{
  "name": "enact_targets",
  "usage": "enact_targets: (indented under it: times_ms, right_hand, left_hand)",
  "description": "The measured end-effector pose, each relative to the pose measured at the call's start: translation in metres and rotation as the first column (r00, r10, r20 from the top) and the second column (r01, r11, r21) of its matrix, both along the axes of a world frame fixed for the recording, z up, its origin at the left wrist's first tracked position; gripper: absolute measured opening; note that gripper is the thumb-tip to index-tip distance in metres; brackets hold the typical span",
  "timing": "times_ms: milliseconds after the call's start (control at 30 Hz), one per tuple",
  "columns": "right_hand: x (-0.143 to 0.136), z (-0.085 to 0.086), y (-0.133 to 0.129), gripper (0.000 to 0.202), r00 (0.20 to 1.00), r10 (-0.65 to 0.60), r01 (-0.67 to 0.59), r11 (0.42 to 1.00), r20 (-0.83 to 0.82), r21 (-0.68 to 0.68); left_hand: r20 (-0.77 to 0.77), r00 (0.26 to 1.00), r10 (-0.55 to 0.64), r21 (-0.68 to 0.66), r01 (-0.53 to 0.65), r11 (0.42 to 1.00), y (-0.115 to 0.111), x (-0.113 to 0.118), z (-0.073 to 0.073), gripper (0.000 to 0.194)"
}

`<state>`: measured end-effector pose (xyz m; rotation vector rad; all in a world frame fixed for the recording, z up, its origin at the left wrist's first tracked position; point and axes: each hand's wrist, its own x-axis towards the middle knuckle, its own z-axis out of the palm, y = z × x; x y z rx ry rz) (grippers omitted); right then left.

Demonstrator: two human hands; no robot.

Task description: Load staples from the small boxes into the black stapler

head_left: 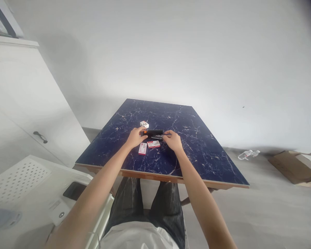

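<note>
On my far left I see a white cabinet [28, 93] with a dark curved handle [40, 137], and below it a flat dark rectangular object [74, 191] lies on a white surface. Moving right, I come to the dark blue, white-veined worktop [197, 152], where the left hand [137, 137] curls at the left end of a black cylindrical object with an orange patch [155, 132]; its thumb stands apart from the fingers, and I cannot tell whether they grip. Just beyond that hand sits a small white box with dark print [144, 123]. Nearer to me lie two flat red-and-white cartons, the left one [142, 149] pointing towards me, the right one [153, 144] lying more crosswise. The relation I judge to matter most is the cylinder's long axis: it runs left to right between the hands, so it lies to the right of the left hand and to the left of the right hand [173, 141], both about equally near. A slim dark and silvery item [157, 137] lies along its near side, close to the right hand's bent fingers; I cannot tell what those fingers hold. Farther right, a clear plastic bottle [245, 155] and a brown cardboard box [287, 166] rest on the floor.
</note>
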<state>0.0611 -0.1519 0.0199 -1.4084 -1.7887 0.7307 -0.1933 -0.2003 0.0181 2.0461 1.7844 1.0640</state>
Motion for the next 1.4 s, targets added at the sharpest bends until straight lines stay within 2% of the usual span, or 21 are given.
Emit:
enact_targets:
  times_ms: [167, 300, 433, 500, 567, 667, 767, 833, 967, 1033, 1133, 1233, 1400]
  right_hand:
    - [-0.005, -0.004, -0.002, 0.038, 0.987, 0.105, -0.116, 0.989, -0.124, -0.087]
    - [-0.002, -0.007, 0.000, 0.049, 0.939, 0.178, -0.233, 0.958, -0.293, -0.164]
    - [-0.013, -0.013, 0.001, 0.064, 0.902, 0.267, -0.331, 0.932, -0.339, -0.148]
    - [-0.020, -0.017, 0.001, 0.071, 0.916, 0.272, -0.316, 0.942, -0.295, -0.114]
    - [-0.025, -0.019, 0.001, 0.070, 0.958, 0.211, -0.225, 0.973, -0.195, -0.056]
    - [-0.023, -0.017, 0.000, 0.051, 0.997, 0.073, -0.070, 0.994, -0.027, 0.087]
    - [-0.013, -0.012, -0.008, 0.033, 0.999, 0.012, -0.020, 0.987, 0.049, 0.157]
    - [-0.005, -0.010, -0.020, 0.027, 0.996, 0.019, -0.033, 0.987, 0.093, 0.155]
    - [0.004, -0.013, -0.053, 0.029, 0.962, 0.040, -0.110, 0.962, 0.269, 0.250]
    - [0.005, -0.015, -0.068, 0.032, 0.940, 0.015, -0.131, 0.939, 0.341, 0.318]
    - [0.002, -0.015, -0.081, 0.037, 0.916, -0.005, -0.144, 0.928, 0.400, 0.343]
    - [-0.002, -0.013, -0.083, 0.042, 0.891, -0.024, -0.153, 0.924, 0.454, 0.350]
    - [-0.002, -0.011, -0.075, 0.030, 0.892, -0.008, -0.157, 0.932, 0.451, 0.327]
  left_hand:
    - [-0.002, 1.000, 0.019, 0.011, -0.019, 1.000, 0.000, 0.001, 0.001, 0.046]
    - [-0.014, 0.999, 0.038, 0.018, -0.037, 0.999, 0.000, 0.001, 0.001, 0.047]
    - [-0.054, 0.997, 0.048, 0.044, -0.046, 0.998, -0.005, 0.006, 0.004, 0.045]
    - [-0.085, 0.996, 0.026, 0.059, -0.021, 0.998, -0.009, 0.012, 0.006, 0.042]
    - [-0.116, 0.993, -0.023, 0.061, 0.031, 0.998, -0.013, 0.020, 0.007, 0.037]
    - [-0.144, 0.981, -0.127, 0.038, 0.134, 0.990, -0.020, 0.031, 0.007, 0.039]
    - [-0.144, 0.968, -0.204, 0.021, 0.209, 0.978, -0.029, 0.033, 0.007, 0.046]
    - [-0.145, 0.974, -0.175, 0.036, 0.182, 0.983, -0.034, 0.025, 0.007, 0.045]
    - [-0.120, 0.991, 0.065, 0.059, -0.058, 0.997, -0.040, -0.009, 0.003, 0.047]
    - [-0.108, 0.987, 0.120, 0.028, -0.118, 0.993, -0.038, -0.025, -0.002, 0.051]
    - [-0.105, 0.990, 0.093, -0.034, -0.097, 0.995, -0.030, -0.036, -0.009, 0.047]
    - [-0.083, 0.996, 0.042, -0.081, -0.049, 0.996, -0.022, -0.036, -0.011, 0.041]
    - [-0.062, 0.998, -0.002, -0.117, -0.006, 0.993, -0.018, -0.036, -0.005, 0.051]
